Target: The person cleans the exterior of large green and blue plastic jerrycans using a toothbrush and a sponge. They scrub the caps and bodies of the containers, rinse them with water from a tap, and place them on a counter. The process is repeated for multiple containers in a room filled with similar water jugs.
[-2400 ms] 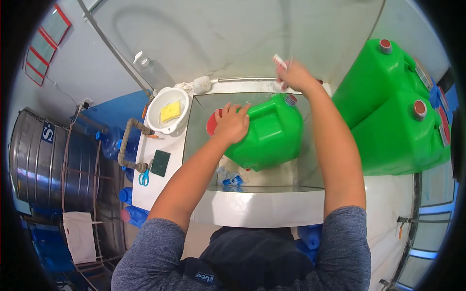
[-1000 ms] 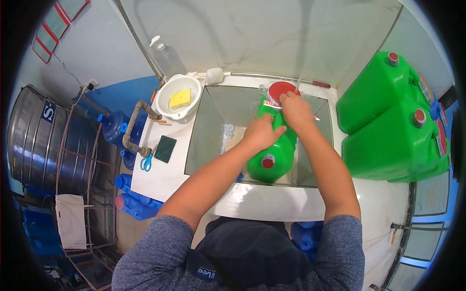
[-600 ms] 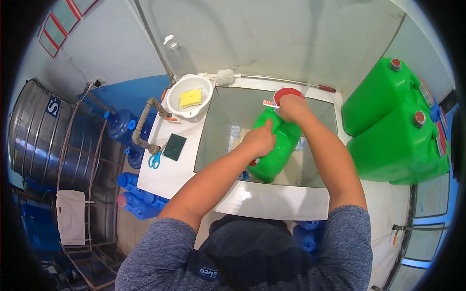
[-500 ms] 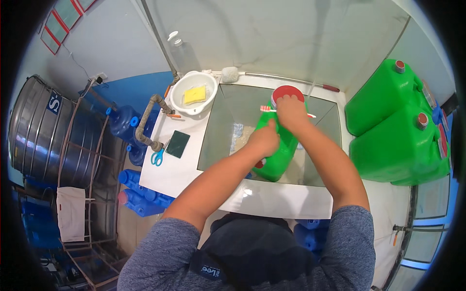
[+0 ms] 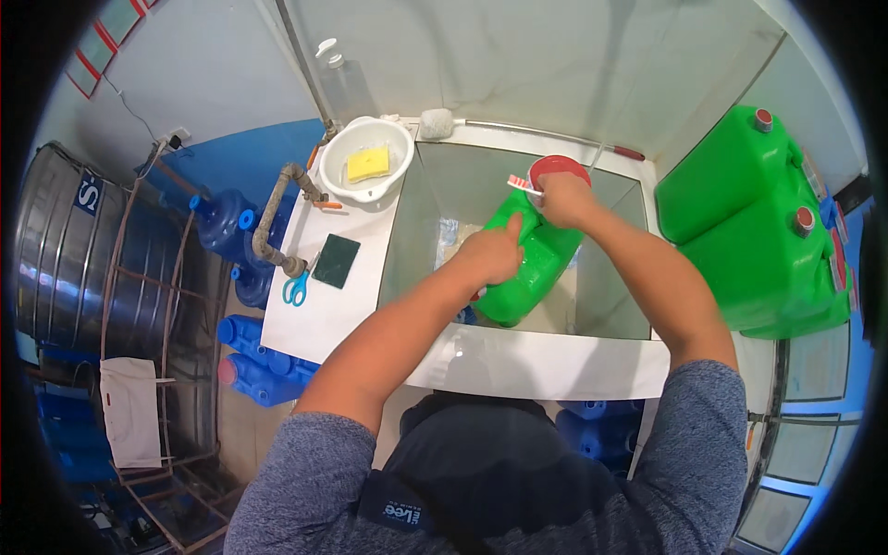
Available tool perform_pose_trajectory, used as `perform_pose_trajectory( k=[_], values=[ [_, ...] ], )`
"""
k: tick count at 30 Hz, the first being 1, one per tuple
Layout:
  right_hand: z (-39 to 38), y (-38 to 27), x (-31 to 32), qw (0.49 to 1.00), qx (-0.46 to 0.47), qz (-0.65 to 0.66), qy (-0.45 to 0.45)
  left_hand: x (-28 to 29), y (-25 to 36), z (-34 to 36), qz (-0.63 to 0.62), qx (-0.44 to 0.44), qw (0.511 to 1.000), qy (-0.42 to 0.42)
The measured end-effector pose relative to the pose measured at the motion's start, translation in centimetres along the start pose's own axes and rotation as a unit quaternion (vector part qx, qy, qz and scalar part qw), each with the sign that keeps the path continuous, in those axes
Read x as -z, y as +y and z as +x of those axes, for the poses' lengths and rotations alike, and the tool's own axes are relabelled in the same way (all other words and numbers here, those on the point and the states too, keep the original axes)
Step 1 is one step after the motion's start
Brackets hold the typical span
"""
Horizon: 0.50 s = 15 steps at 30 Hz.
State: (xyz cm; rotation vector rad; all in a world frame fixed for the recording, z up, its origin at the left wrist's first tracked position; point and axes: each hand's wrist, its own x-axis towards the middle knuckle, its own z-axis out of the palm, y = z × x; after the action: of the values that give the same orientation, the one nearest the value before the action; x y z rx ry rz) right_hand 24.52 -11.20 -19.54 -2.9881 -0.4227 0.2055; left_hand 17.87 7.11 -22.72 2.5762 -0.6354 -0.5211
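Observation:
A green plastic jug leans inside the sink, its wide red cap toward the far side. My left hand grips the jug's near left part, the fingers partly hidden against it. Closed around a toothbrush, my right hand is at the cap's near edge. The brush head with pink and white bristles sticks out to the left of that hand; the rest of its handle is hidden.
Left of the sink are a white basin with a yellow sponge, a pipe faucet, a dark green scouring pad and blue scissors. A long-handled brush lies behind. Green jugs stand right.
My right hand has drawn back from the cap's top to its near edge and turned the toothbrush. The jug has shifted slightly, with my left hand still on it.

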Motion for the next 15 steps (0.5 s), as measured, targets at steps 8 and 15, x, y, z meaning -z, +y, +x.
perform_pose_trajectory(
  k=[8, 15],
  values=[
    [-1.7, 1.2, -1.7, 0.994, -0.006, -0.018, 0.107, -0.7, 1.8, 0.9, -0.053, 0.025, 0.998, 0.009],
    [-0.1, 0.5, -6.1, 0.940, 0.056, -0.090, 0.323, -1.6, 2.0, 1.9, -0.047, 0.057, 0.996, 0.045]
  ],
)
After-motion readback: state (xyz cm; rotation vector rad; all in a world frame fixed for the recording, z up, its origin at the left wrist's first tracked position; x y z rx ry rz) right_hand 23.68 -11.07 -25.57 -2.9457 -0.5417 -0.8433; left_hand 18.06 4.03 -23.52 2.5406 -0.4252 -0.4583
